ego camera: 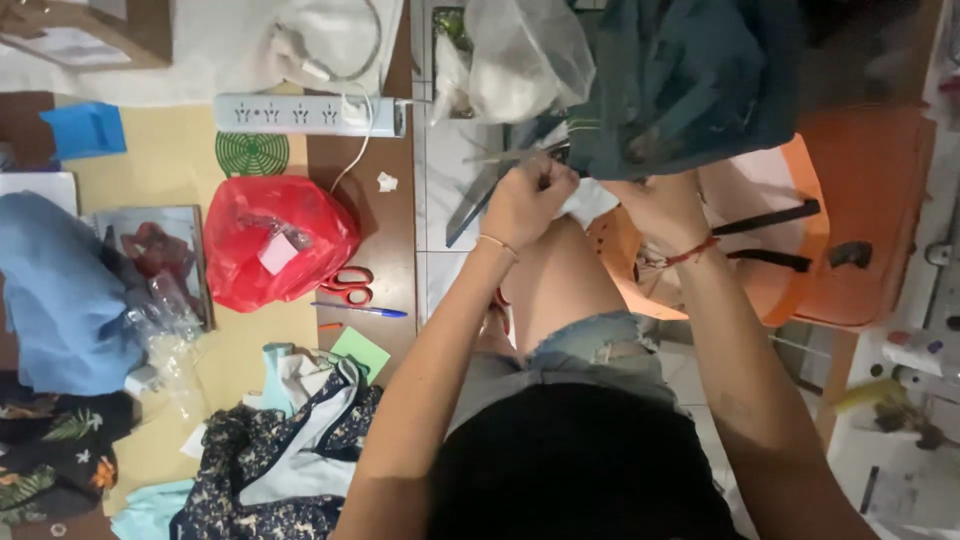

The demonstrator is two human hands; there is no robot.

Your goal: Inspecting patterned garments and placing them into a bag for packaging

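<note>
Dark teal fabric garment point(690, 80) hangs bunched above the knee, over the orange plastic chair point(860, 230). Left hand point(528, 200) is closed in a fist, its fingers pinching the garment's lower edge beside a scrap of white cloth point(592, 200). Right hand point(662, 210) sits at the same hem, fingers tucked under the fabric; grip cannot be told. Judged: handwork at the hem is mid-course, nothing visibly finished. Red-handled scissors point(350, 285) and blue pen point(365, 310) lie unused on the table point(170, 160), beside a red plastic bag point(275, 240).
</note>
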